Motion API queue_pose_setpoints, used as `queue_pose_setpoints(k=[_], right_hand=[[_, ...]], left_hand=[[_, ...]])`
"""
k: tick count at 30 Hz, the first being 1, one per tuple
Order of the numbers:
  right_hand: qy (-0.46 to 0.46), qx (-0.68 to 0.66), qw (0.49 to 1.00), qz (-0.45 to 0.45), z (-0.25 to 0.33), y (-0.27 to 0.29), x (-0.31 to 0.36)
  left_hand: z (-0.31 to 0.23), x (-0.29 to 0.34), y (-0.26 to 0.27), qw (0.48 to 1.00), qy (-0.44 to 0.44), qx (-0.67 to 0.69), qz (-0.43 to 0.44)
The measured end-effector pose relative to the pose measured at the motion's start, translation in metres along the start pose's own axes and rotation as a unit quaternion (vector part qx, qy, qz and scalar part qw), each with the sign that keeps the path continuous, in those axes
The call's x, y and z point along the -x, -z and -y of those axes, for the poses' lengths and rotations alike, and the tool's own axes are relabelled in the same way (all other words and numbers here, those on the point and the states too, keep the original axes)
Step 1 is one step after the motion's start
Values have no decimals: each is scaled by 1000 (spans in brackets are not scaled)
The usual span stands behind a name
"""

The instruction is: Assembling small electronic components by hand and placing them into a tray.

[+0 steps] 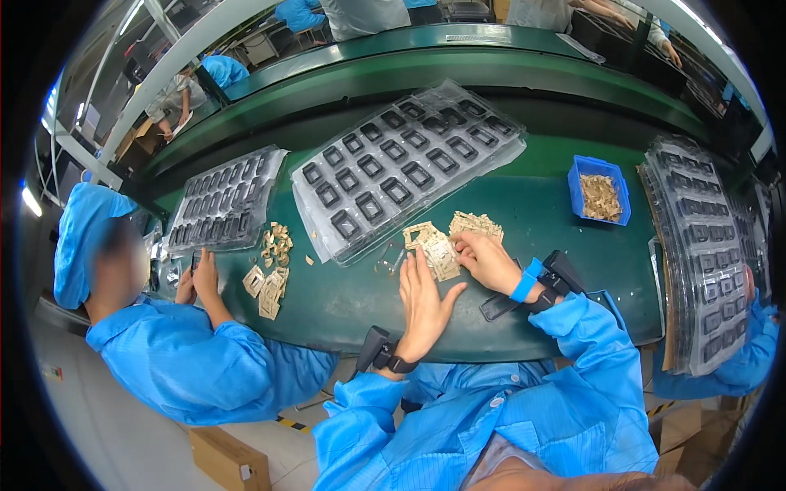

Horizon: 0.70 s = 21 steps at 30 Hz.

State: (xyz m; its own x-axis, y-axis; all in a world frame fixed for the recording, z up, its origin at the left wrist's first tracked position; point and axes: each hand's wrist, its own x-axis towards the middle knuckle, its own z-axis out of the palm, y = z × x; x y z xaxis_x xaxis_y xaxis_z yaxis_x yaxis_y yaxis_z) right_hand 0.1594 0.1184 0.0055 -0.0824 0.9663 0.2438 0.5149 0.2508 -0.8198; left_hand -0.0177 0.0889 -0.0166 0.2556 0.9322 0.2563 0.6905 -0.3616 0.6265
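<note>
Factory assembly floor. Long green bench (381, 307) under left hand (423, 299) and right hand (490, 263); tray of identical black frames (319, 221) just beyond them, stacked trays (666, 270) and blue parts bin (577, 188) off right. Co-worker in blue smock and cap (188, 360) at same bench, left of the hands. More workers (299, 15) farther out, past the bench.

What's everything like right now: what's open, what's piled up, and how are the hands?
Left hand: open, thumb apart
Right hand: fingers bent, at the cream pieces
Cream pieces: loosely heaped
Blue bin: open-topped, holding tan bits
Middle tray: loaded with black frames
Trays at right: stacked
Blue wristband: worn
</note>
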Motion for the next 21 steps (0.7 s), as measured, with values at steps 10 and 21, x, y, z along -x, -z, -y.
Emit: queue_pose_setpoints(k=[10,21], right_hand=[[106,211,972,-6,-16,35,-13],[109,254,961,-18,-38,51,-28]], left_hand=[[-16,-43,-24,995,9,-76,-67],[23,-52,-4,971,-213,-30,101]])
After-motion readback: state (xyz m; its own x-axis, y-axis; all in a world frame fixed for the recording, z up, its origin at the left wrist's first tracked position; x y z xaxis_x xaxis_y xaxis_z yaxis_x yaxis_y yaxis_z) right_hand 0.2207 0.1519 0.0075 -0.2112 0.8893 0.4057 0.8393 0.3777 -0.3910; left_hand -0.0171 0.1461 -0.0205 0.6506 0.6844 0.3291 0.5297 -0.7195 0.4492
